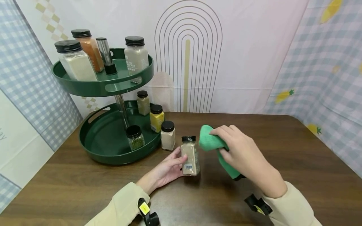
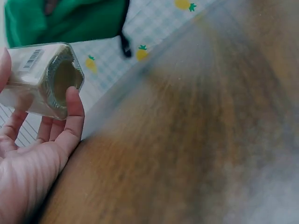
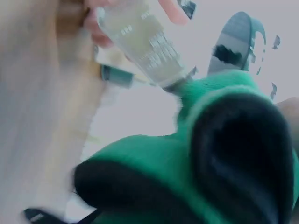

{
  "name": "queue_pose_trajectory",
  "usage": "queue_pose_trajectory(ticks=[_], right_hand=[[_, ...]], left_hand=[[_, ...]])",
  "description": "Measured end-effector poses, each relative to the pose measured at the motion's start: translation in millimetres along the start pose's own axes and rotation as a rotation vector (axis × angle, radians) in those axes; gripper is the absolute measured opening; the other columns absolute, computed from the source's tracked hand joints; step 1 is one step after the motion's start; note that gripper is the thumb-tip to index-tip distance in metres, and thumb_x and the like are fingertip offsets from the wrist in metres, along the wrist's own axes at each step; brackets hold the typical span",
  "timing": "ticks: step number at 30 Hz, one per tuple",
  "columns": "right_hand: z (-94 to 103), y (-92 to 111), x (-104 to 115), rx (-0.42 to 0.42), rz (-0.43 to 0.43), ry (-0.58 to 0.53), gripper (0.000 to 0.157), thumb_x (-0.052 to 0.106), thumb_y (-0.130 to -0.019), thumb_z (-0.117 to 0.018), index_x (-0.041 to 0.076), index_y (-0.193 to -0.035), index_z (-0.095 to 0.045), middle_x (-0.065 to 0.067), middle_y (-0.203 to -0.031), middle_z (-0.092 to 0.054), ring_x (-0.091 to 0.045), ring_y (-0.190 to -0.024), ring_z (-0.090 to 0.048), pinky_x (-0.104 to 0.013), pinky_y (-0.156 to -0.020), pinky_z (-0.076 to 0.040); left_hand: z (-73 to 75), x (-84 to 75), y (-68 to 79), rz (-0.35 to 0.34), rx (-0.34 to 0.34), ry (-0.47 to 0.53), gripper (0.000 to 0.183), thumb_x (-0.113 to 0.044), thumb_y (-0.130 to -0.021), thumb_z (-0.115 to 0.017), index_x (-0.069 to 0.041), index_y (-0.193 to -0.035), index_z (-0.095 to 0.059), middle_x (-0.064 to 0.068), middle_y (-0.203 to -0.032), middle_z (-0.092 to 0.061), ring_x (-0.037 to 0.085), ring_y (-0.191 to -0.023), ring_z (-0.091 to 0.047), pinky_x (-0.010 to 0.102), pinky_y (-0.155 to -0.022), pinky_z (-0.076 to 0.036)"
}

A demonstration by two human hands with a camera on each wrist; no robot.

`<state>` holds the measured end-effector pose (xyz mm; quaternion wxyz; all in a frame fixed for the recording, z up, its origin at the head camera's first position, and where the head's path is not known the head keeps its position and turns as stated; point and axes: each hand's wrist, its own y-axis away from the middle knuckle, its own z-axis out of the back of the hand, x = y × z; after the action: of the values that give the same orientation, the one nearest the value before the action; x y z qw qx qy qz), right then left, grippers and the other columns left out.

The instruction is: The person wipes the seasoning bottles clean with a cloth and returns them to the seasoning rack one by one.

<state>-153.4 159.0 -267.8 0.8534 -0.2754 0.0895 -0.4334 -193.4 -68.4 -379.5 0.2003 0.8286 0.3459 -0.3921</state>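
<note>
Spice jar, black lid, held above the surface by the gripping fingers of the left hand; green cloth, folded, gripped in the right hand, just beside the jar. Step in hand, as judged: wiping, the next move calling for cloth against glass and a steady hold. Markings: barcode label on the held jar; "BLACK PEPPER" on the pepper jar, upper tray.

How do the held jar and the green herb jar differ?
The held jar looks taller than the herb jar. The held jar's contents are beige, the herb jar's green. The left hand grips the held jar; the herb jar rests on the lower tray. Both are black-lidded.
</note>
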Motion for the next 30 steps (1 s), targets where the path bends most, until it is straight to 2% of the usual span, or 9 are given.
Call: queue_pose_trajectory(ticks=[3, 8, 14, 17, 19, 21, 24, 27, 30], right_hand=[[-11.5, -1.9, 6.4, -0.05, 0.077, -0.065, 0.044, -0.003, -0.071, -0.07, 0.012, -0.111, -0.063, -0.002, -0.11, -0.06, -0.017, -0.095, -0.054, -0.036, -0.074, -0.053], [-26.6, -1.6, 16.0, 0.004, 0.168, -0.12, 0.047, -0.008, -0.068, -0.069, 0.015, -0.109, -0.065, 0.002, -0.111, -0.056, -0.014, -0.098, -0.051, -0.03, -0.074, -0.052], [-25.3, -0.8, 12.3, 0.065, 0.179, -0.178, 0.052, -0.015, -0.064, -0.061, 0.017, -0.105, -0.066, 0.006, -0.109, -0.055, -0.011, -0.099, -0.048, -0.028, -0.076, -0.05], [-23.7, 0.0, 10.4, 0.108, 0.183, -0.203, 0.054, -0.016, -0.063, -0.058, 0.018, -0.103, -0.066, 0.006, -0.11, -0.055, -0.011, -0.101, -0.049, -0.028, -0.078, -0.05], [-23.0, 0.7, 10.3, 0.154, 0.193, -0.222, 0.054, -0.016, -0.062, -0.057, 0.019, -0.103, -0.066, 0.007, -0.11, -0.055, -0.011, -0.103, -0.05, -0.028, -0.079, -0.05], [-22.6, 1.5, 11.1, 0.204, 0.206, -0.238, 0.053, -0.014, -0.063, -0.056, 0.021, -0.102, -0.066, 0.008, -0.11, -0.054, -0.01, -0.103, -0.05, -0.028, -0.079, -0.049], [-22.0, 2.6, 12.7, 0.282, 0.214, -0.265, 0.053, -0.012, -0.064, -0.055, 0.024, -0.102, -0.065, 0.011, -0.11, -0.053, -0.008, -0.102, -0.049, -0.026, -0.078, -0.048], [-21.2, 3.7, 14.3, 0.344, 0.221, -0.285, 0.053, -0.013, -0.066, -0.053, 0.024, -0.101, -0.066, 0.012, -0.108, -0.053, -0.007, -0.099, -0.048, -0.025, -0.077, -0.047], [-21.3, 5.0, 16.4, 0.421, 0.239, -0.29, 0.054, -0.014, -0.067, -0.051, 0.024, -0.101, -0.067, 0.014, -0.106, -0.055, -0.006, -0.096, -0.048, -0.024, -0.079, -0.047]], left_hand=[[0.4, -0.6, 0.9, 0.01, -0.01, -0.011, 0.09, -0.022, -0.088, -0.064, -0.02, -0.148, 0.003, 0.013, -0.15, -0.015, 0.025, -0.131, -0.03, 0.054, -0.11, -0.023], [1.9, -0.7, 1.7, 0.008, 0.0, -0.008, 0.077, -0.012, -0.094, -0.052, -0.022, -0.148, 0.002, 0.014, -0.153, -0.01, 0.026, -0.135, -0.024, 0.056, -0.111, -0.019], [2.9, 0.2, 2.4, 0.046, -0.016, 0.027, 0.096, -0.022, -0.091, -0.06, -0.021, -0.147, 0.017, 0.016, -0.155, 0.002, 0.032, -0.142, -0.008, 0.056, -0.112, -0.014], [2.9, 0.2, 2.0, 0.047, -0.009, 0.002, 0.093, -0.028, -0.09, -0.061, -0.021, -0.148, 0.012, 0.016, -0.153, -0.01, 0.03, -0.137, -0.024, 0.053, -0.109, -0.026], [3.1, 0.1, 1.6, 0.032, 0.001, -0.004, 0.083, -0.031, -0.09, -0.059, -0.022, -0.148, -0.001, 0.011, -0.146, -0.026, 0.025, -0.126, -0.039, 0.049, -0.102, -0.037], [3.4, 0.1, 1.1, 0.008, 0.015, 0.012, 0.068, -0.032, -0.091, -0.057, -0.023, -0.144, -0.015, 0.006, -0.135, -0.039, 0.019, -0.114, -0.048, 0.044, -0.094, -0.042], [4.3, 0.8, 1.0, -0.017, 0.021, 0.059, 0.05, -0.032, -0.093, -0.055, -0.023, -0.134, -0.028, 0.0, -0.123, -0.048, 0.015, -0.108, -0.053, 0.043, -0.09, -0.043], [5.3, 1.7, 0.5, -0.02, 0.016, 0.077, 0.038, -0.031, -0.094, -0.052, -0.021, -0.126, -0.033, -0.001, -0.117, -0.051, 0.013, -0.105, -0.054, 0.042, -0.091, -0.044], [5.5, 2.1, -0.7, -0.012, 0.01, 0.063, 0.035, -0.032, -0.097, -0.047, -0.016, -0.126, -0.033, -0.001, -0.113, -0.054, 0.013, -0.101, -0.055, 0.037, -0.091, -0.045]])
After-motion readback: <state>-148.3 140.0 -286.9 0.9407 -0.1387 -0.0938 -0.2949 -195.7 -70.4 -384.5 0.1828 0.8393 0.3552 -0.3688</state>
